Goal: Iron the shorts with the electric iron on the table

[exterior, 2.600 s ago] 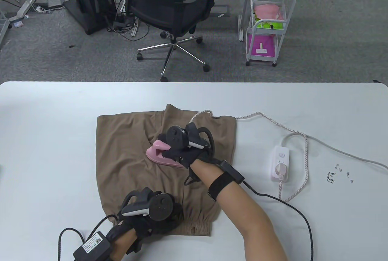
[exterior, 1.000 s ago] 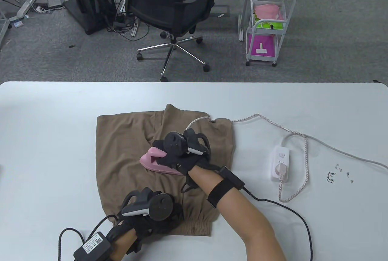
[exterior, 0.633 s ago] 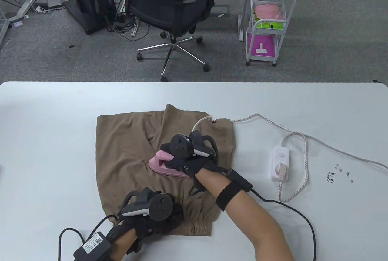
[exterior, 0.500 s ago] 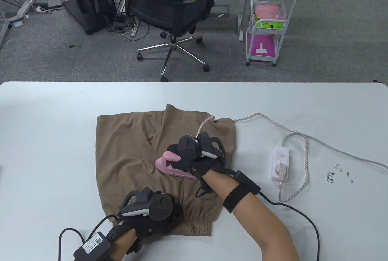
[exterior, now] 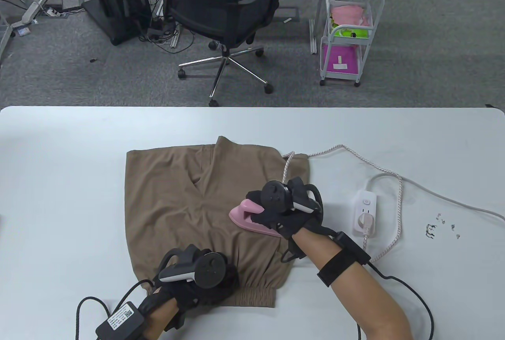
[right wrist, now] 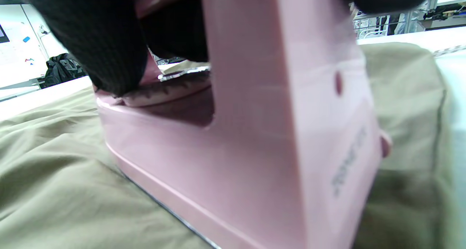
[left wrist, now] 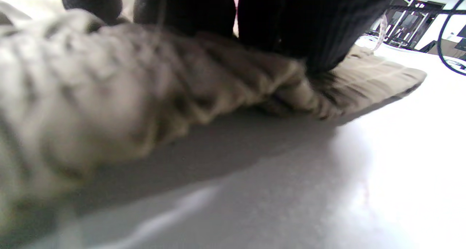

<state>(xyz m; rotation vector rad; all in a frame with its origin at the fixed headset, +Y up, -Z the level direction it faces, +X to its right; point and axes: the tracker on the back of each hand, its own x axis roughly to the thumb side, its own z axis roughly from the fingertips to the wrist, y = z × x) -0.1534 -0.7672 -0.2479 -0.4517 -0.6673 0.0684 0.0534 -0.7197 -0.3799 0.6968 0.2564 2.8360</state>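
Note:
Brown shorts (exterior: 177, 198) lie flat on the white table (exterior: 59, 166), waistband toward me. My right hand (exterior: 282, 213) grips the handle of a small pink iron (exterior: 246, 215), which rests flat on the right leg of the shorts. The right wrist view shows the iron (right wrist: 255, 139) close up on the cloth (right wrist: 54, 190), with my gloved fingers (right wrist: 98, 41) around its handle. My left hand (exterior: 205, 280) presses down on the gathered waistband (exterior: 252, 296). In the left wrist view my fingers (left wrist: 298, 27) rest on the ribbed band (left wrist: 145, 78).
The iron's braided cord (exterior: 355, 158) runs from the shorts' far right corner to a white power strip (exterior: 365, 211) on the right of the table. Small dark bits (exterior: 442, 227) lie further right. An office chair (exterior: 221, 12) and a white cart (exterior: 349, 36) stand beyond the table.
My right hand first slid the iron a little left and toward me, then right across the shorts to the right leg. The cord shifted with it. My left hand stayed on the waistband.

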